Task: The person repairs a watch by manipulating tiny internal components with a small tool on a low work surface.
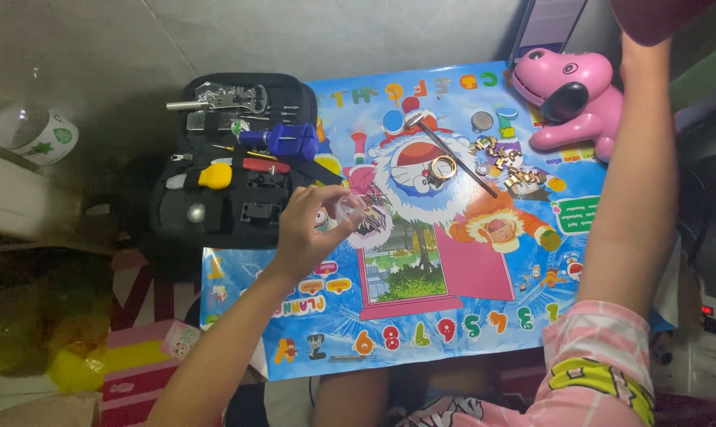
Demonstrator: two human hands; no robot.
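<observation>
At frame centre-left, the left hand (309,229) pinches a small clear round plastic piece (350,209) above the colourful cartoon-printed desk (421,316), beside the open black tool case (231,158). The right hand leaves the upper-right edge; its grip cannot be told.

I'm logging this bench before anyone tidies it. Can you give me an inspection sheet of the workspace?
Surface: cartoon mat over a low table, bright and busy.
Job's things: small clear piece pinched in the left hand; gold ring-shaped part, thin rod tool and gold links on the mat.
Clutter: open black tool case with blue tool and yellow-handled tool; pink dog toy; bottle.
Hands: left closed on the clear piece; right arm reaches past the top edge, hand out of view.
Cables: power strip at right.
Surroundings: pink box and yellow bag on the floor.
</observation>
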